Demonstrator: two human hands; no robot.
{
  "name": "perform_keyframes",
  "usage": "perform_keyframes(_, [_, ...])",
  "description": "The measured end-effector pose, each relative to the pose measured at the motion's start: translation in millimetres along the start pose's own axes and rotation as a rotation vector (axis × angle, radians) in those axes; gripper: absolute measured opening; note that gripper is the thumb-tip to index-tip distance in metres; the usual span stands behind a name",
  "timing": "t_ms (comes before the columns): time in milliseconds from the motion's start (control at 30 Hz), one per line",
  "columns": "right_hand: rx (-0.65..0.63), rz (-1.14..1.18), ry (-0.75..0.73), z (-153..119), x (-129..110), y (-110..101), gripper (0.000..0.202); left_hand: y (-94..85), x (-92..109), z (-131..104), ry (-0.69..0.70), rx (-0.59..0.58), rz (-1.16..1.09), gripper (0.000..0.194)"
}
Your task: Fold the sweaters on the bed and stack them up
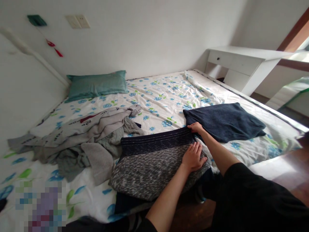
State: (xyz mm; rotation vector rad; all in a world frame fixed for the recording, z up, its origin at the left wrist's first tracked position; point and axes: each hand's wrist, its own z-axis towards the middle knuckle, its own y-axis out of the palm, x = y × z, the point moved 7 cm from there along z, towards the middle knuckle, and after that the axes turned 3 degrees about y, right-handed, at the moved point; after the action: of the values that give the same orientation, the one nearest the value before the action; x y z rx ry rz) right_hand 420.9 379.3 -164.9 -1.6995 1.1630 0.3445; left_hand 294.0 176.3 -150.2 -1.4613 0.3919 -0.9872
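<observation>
A marled grey knitted sweater (149,167) with a dark navy striped band lies folded on the near side of the bed. My left hand (193,157) presses flat on its right part, fingers extended and thumb apart. At the far right corner of the dark band, my right hand (196,127) has its fingers closed on the fabric. Just beyond that hand is a folded dark blue garment (224,120), lying flat. To the left, a loose heap holds a light grey sweater with lettering (70,130) and a grey-green cable-knit garment (72,161).
The bed (159,93) has a white sheet with blue flowers. A green pillow (98,85) lies by the wall at the far left. A white desk (241,61) with a drawer stands beyond the bed's right edge. A pixelated patch (44,209) covers the lower left.
</observation>
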Motion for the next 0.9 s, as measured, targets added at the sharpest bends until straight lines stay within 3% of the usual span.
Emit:
perform_keyframes(133, [0.052,-0.226,-0.047,-5.1,-9.1,-13.2,0.028,-28.1,-7.4,-47.1,0.130,-0.149,-0.093,0.078])
perform_keyframes(233, [0.193,-0.435,-0.193,-19.2,-26.3,-18.7,0.030,-81.0,-52.0,-103.7,0.078,-0.247,-0.154,0.065])
perform_keyframes(333, [0.243,-0.536,-0.364,-46.3,-57.4,-1.5,0.037,-160.3,-136.1,-173.1,-0.283,-0.124,-0.141,0.050])
perform_keyframes(400, [0.183,-0.564,-0.498,-76.6,-87.4,24.8,0.037,-212.5,-195.9,-228.5,-0.591,0.020,-0.072,0.052])
perform_keyframes(433, [0.121,-0.574,-0.569,-97.2,-103.2,42.6,0.035,-232.9,-223.0,-256.8,-0.748,0.069,-0.039,0.055])
perform_keyframes(500, [-0.048,-0.598,-0.716,-151.2,-130.5,86.6,0.028,-256.0,-268.0,-305.0,-1.016,0.055,0.025,0.057])
perform_keyframes(600, [-0.321,-0.687,-0.881,-251.8,-139.0,164.6,0.027,-261.3,-309.3,-331.5,-1.114,0.010,0.030,0.062])
perform_keyframes(700, [-0.526,-0.815,-0.962,-341.0,-104.8,232.2,0.054,-250.1,-329.4,-319.7,-1.076,0.040,-0.033,0.065])
perform_keyframes(800, [-0.507,-0.926,-1.007,-384.8,-68.1,258.6,0.066,-236.8,-339.8,-301.1,-1.048,0.146,-0.152,0.053])
perform_keyframes(900, [-0.494,-0.949,-1.110,-395.5,-57.0,253.1,0.050,-227.4,-349.2,-291.6,-1.052,0.276,-0.285,0.043])
